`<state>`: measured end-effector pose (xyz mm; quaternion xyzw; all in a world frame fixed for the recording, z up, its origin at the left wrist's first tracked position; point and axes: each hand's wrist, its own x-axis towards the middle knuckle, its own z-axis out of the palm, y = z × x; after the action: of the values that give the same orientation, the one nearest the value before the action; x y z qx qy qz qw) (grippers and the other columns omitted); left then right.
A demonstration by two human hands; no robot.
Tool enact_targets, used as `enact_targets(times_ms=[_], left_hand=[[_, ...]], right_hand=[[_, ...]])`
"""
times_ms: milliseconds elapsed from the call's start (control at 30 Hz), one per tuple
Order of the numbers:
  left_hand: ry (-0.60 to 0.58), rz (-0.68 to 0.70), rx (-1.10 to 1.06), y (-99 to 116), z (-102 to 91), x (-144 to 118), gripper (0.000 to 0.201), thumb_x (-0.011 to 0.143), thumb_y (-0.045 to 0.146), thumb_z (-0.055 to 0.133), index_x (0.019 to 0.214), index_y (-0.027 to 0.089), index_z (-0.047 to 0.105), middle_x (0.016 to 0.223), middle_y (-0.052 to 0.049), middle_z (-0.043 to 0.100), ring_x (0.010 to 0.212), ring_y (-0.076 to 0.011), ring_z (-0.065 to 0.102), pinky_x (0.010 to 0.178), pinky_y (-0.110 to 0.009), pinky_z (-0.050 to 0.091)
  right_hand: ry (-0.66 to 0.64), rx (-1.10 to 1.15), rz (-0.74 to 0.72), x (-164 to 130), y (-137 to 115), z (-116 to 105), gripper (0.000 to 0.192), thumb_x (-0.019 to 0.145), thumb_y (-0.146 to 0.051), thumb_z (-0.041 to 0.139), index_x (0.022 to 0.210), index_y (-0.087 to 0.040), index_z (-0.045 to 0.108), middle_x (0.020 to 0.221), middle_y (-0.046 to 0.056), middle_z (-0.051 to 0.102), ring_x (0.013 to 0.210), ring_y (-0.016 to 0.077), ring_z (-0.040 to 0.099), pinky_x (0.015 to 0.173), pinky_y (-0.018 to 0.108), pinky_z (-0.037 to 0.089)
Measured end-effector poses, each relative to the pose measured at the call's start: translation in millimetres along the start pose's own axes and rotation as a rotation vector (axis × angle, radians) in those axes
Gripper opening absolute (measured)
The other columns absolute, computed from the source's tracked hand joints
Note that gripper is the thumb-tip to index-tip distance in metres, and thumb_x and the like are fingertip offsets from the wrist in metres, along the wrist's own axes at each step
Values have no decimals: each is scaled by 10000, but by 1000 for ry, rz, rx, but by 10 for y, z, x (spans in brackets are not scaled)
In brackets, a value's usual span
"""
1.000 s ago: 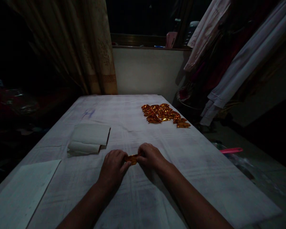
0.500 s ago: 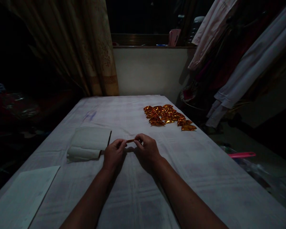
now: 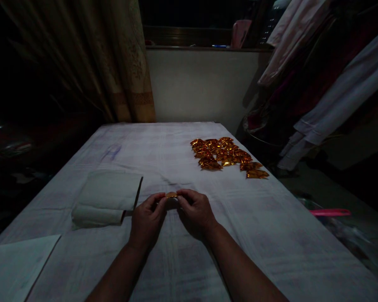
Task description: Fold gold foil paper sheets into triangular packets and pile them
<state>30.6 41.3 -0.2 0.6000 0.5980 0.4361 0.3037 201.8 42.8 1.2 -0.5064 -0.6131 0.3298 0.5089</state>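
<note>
Both hands meet near the middle of the counter covered with a pale white cloth [image 3: 271,235]. The left hand [image 3: 146,220] and the right hand [image 3: 197,212] each pinch one end of a small, shiny orange-gold foil piece [image 3: 171,195], held just above the cloth between the fingertips.

On the far right side of the counter lies a heap of similar orange-gold foil pieces [image 3: 227,157], well apart from the hands. I judge these to be finished ones, so a good part of the work seems done, while the piece in the hands is not yet finished. How many remain I cannot tell: no supply of unworked foil is visible.

To the left lies a folded off-white cloth or paper [image 3: 108,197], and at the lower left a flat white sheet [image 3: 15,268], cut off by the frame. The room is very dark; the exact shape of the held piece is hard to make out.
</note>
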Motion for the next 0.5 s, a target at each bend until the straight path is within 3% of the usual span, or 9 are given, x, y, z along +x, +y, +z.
enact_targets(times_ms=[233, 500], left_hand=[[31, -32, 14, -68, 17, -4, 440, 801, 505, 652, 1119, 225, 769, 1076, -70, 795, 988, -283, 755, 898, -425, 603], [67, -64, 21, -56, 22, 5, 372, 801, 422, 604, 1070, 235, 779, 1068, -51, 798, 990, -270, 755, 902, -410, 602]], right_hand=[[4, 31, 27, 19, 50, 13, 238, 842, -204, 580, 976, -224, 775, 951, 35, 799, 874, 210, 753, 812, 328, 594], [49, -59, 52, 8, 106, 39, 261, 843, -245, 637, 1060, -222, 781, 1027, 66, 797, 934, 244, 756, 864, 383, 599]])
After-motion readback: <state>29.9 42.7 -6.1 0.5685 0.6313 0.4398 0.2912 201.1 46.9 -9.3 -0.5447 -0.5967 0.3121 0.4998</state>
